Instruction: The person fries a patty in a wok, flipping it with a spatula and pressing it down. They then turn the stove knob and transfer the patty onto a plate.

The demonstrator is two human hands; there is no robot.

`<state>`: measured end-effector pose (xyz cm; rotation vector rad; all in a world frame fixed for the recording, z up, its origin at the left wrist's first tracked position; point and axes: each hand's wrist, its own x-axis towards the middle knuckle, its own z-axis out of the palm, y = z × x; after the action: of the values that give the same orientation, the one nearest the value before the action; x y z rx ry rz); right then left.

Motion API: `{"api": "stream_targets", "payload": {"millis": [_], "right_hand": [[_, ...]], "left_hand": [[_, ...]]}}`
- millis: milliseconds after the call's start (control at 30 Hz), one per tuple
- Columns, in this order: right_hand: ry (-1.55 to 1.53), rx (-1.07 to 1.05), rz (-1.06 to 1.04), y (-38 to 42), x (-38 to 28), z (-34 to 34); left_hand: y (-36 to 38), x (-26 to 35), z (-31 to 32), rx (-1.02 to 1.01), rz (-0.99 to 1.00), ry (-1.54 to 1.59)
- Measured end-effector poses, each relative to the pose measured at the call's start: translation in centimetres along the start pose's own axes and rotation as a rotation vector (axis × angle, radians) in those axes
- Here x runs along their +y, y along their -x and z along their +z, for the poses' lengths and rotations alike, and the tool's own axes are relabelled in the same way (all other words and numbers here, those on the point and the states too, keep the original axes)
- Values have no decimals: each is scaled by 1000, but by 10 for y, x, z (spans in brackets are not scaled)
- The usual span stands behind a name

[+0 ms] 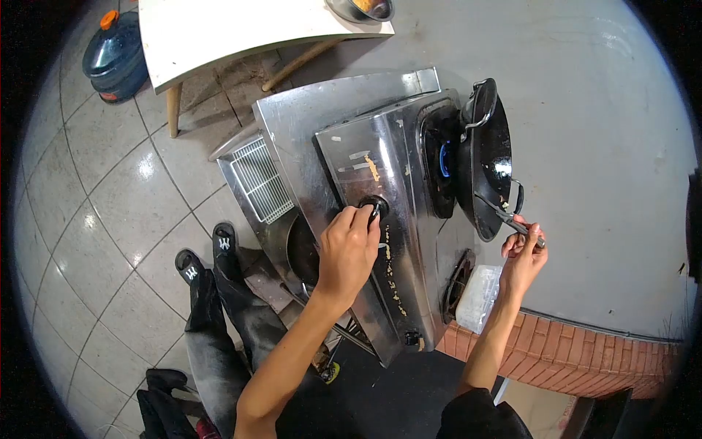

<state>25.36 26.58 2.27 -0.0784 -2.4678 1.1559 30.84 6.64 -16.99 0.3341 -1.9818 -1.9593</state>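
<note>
Grey floor tiles (110,241) lie left of a stainless-steel stove (292,128), where the left hand (345,245) pinches a round black knob (376,201). Rightward, a black metal wok (484,157) sits over blue flame (444,159); the right hand's (522,254) fingers grip a slim grey utensil (504,216) reaching into it.

Across the room I watch 2 bare forearms (300,351) stretch out, well apart. The left hand (348,245) shows its back, fingers (360,217) bent and pinched together, elbow (254,404) crooked. The right hand (522,254) is gripping, fingers curled in, its wrist (510,293) nearly straight.
</note>
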Motion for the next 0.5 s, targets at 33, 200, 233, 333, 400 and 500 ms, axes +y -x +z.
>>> {"api": "stream_targets", "payload": {"millis": [33,200,233,333,400,500], "right_hand": [[-5,-4,-3,0,0,0],[-3,-3,0,1,-1,0],[0,0,2,1,-1,1],[1,-7,3,1,-2,1],[9,-5,-1,2,-3,2],[6,-7,-1,2,-3,2]], "left_hand": [[0,0,0,1,0,0],[0,3,0,-18,-65,-22],[0,4,-1,-18,-64,-22],[0,6,-2,-35,-89,-18],[0,5,-1,-28,-79,-28],[-1,7,-1,-31,-105,-20]]}}
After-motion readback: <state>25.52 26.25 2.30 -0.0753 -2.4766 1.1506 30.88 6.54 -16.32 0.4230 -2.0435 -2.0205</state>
